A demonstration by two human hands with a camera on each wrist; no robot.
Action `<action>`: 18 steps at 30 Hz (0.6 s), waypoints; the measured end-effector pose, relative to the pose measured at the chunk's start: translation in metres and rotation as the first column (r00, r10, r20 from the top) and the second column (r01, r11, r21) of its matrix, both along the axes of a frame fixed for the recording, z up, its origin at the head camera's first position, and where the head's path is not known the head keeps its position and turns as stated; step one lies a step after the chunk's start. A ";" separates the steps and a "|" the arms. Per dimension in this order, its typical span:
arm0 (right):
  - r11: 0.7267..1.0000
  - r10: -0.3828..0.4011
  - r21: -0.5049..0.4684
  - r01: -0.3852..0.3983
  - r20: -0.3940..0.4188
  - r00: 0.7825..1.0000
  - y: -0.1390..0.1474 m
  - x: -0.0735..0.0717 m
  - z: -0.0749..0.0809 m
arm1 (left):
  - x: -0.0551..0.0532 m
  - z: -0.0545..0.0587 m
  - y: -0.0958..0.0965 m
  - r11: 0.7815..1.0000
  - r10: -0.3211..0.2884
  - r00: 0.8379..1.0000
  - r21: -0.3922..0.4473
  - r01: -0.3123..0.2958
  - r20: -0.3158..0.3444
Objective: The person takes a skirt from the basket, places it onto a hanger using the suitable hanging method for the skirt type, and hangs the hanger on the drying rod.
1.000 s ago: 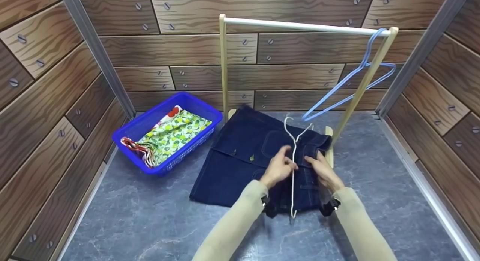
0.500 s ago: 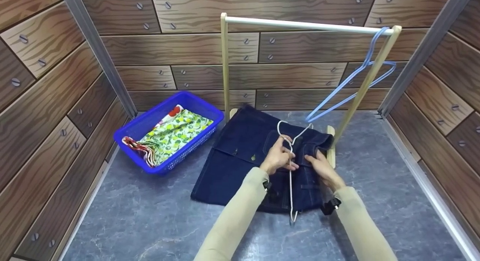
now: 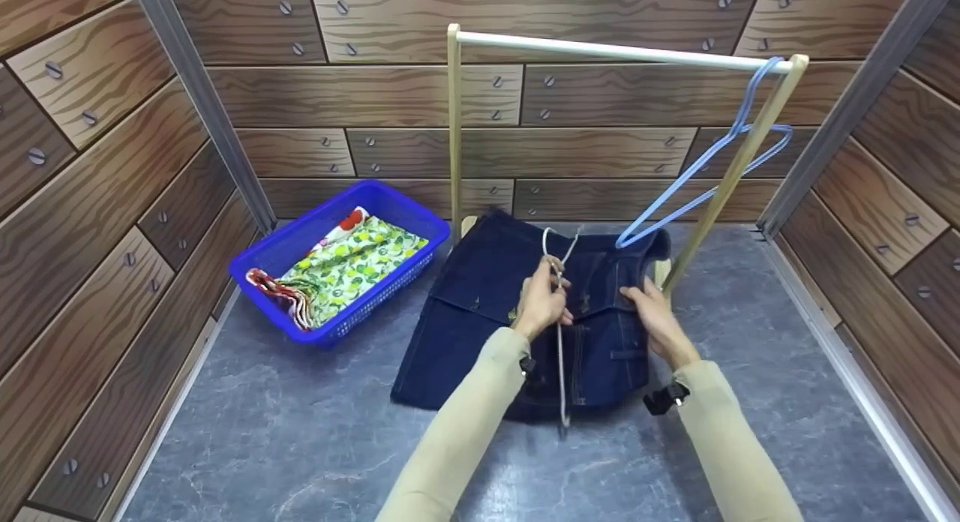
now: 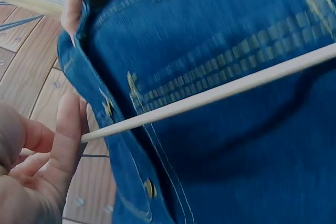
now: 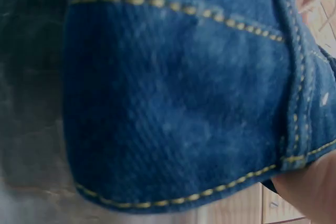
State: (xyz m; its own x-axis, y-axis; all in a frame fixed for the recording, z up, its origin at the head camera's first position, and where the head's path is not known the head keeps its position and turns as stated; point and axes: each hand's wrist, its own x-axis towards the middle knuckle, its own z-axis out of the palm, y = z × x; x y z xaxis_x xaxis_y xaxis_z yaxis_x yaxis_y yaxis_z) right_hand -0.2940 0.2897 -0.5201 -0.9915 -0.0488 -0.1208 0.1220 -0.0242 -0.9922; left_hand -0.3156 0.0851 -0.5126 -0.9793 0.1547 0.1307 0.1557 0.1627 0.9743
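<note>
A dark blue denim garment (image 3: 472,334) with metal buttons and pale stitching lies partly lifted on the floor. Above it, nearly edge-on, is a white clothes hanger (image 3: 562,372); my left hand (image 3: 538,301) grips it just below the hook. In the left wrist view the hanger's bar (image 4: 210,95) slants across the denim from my left fingers (image 4: 60,145). My right hand (image 3: 656,319) holds the garment's right edge, thumb on top and the other fingers mostly hidden behind it. Close up, the right wrist view shows denim (image 5: 178,103) with yellow seams.
Over the garment stands a wooden rack with a white rail (image 3: 615,51). A blue hanger (image 3: 697,162) hangs at its right end. On the left, a blue plastic basket (image 3: 247,265) contains folded printed cloths (image 3: 360,263). Wood-patterned walls enclose the grey floor (image 3: 247,432).
My left hand has taken hold of the hanger below its hook and carried it a little left. My right hand has lifted and spread the garment's right edge.
</note>
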 end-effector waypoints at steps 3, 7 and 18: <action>0.998 0.012 -0.069 -0.012 0.011 1.000 0.003 -0.003 0.007 | -0.005 0.003 -0.009 0.998 0.001 0.999 -0.064 -0.003 -0.033; 0.996 0.014 -0.094 -0.011 0.042 0.999 0.010 -0.006 0.012 | -0.009 0.006 -0.018 0.992 0.016 0.998 -0.123 -0.024 -0.059; 0.992 -0.069 0.109 0.057 0.112 0.991 0.033 -0.007 -0.010 | -0.009 0.014 -0.025 0.971 0.033 0.991 -0.232 -0.062 -0.127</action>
State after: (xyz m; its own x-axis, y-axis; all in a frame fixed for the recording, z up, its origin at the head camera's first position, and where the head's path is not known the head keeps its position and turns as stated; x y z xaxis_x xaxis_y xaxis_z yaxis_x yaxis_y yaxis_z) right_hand -0.3006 0.3231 -0.5300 -0.9713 0.0323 -0.2357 0.2374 0.0681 -0.9690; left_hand -0.3246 0.0597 -0.4987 -0.9654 0.1491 0.2140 0.2566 0.3950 0.8821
